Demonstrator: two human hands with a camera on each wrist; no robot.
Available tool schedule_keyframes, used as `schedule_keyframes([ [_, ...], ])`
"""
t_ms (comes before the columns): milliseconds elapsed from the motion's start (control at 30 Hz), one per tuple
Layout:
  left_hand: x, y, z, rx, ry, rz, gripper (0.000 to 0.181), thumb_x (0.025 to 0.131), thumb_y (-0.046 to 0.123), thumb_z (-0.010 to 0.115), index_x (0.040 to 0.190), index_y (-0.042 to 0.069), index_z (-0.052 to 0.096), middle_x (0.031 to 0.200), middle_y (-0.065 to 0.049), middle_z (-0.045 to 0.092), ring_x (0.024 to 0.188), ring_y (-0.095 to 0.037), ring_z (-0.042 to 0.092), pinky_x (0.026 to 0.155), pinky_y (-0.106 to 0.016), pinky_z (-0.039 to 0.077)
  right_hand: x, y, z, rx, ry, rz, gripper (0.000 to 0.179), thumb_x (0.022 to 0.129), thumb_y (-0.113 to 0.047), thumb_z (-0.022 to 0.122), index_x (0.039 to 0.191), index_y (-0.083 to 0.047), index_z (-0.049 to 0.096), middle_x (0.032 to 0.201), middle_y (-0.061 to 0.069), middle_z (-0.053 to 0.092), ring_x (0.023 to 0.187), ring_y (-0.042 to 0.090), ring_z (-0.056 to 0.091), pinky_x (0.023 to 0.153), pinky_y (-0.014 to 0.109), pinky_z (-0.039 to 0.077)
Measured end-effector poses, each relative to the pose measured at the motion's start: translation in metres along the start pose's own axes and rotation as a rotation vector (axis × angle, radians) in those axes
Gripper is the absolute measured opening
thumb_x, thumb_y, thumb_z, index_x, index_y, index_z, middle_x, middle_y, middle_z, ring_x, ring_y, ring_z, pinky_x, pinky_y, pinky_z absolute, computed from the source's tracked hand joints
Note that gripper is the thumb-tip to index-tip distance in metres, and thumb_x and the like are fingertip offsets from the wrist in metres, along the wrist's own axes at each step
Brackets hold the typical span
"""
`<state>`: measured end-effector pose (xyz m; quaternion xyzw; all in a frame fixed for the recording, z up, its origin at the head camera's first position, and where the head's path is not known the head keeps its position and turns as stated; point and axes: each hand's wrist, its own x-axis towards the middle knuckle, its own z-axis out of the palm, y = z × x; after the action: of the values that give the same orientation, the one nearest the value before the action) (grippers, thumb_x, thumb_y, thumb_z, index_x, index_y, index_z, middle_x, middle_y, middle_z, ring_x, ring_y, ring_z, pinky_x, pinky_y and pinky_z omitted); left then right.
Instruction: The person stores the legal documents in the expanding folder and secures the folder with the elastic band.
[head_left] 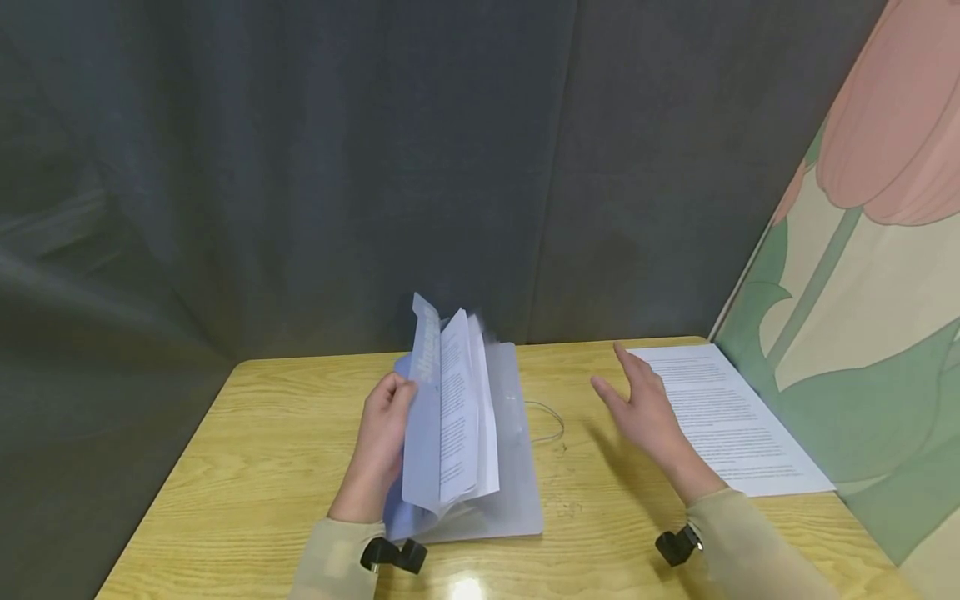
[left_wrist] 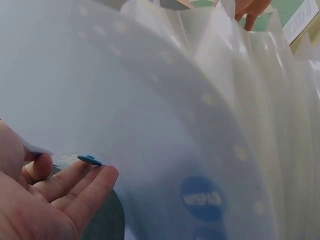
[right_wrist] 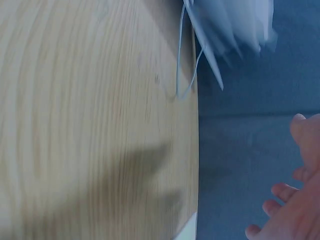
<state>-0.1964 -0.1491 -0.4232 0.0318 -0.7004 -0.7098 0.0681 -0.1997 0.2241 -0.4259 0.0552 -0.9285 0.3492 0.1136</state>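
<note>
My left thumb and fingers pinched the edge of the raised cover [head_left: 422,425] of the folder [head_left: 517,458], which lay left of centre on the table [head_left: 255,450]; the pinch was my left hand's [head_left: 382,429]. Printed pages [head_left: 459,408] fanned up inside it, and a cord [head_left: 560,423] looped from its right side. My right hand [head_left: 648,408] held nothing, its fingers extended, between the folder and a printed sheet [head_left: 738,417] near the flowered wall [head_left: 885,375].
</note>
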Motion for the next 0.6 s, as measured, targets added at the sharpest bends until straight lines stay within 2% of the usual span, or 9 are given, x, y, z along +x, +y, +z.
schedule_keyframes([
  [300,-0.001,0.001,0.002,-0.050,-0.011,0.008,0.019,0.111,0.015,0.052,0.093,0.008,0.050,0.087,-0.006,0.046,0.079,-0.018,0.047,0.064,-0.026,0.039,-0.002,0.045,-0.027,-0.094,0.015,0.042,0.081,0.116,-0.042,0.056,0.173,0.002,0.018,0.169,0.042,0.022,0.154,0.066,0.019,0.119,0.079,0.022],
  [600,-0.001,0.000,0.002,-0.047,-0.006,0.010,0.019,0.111,0.015,0.052,0.093,0.008,0.051,0.089,-0.006,0.047,0.083,-0.020,0.049,0.066,-0.027,0.040,-0.005,0.086,-0.042,-0.189,0.067,0.074,0.081,0.115,-0.042,0.056,0.169,0.008,0.022,0.164,0.046,0.026,0.148,0.070,0.025,0.115,0.081,0.025],
])
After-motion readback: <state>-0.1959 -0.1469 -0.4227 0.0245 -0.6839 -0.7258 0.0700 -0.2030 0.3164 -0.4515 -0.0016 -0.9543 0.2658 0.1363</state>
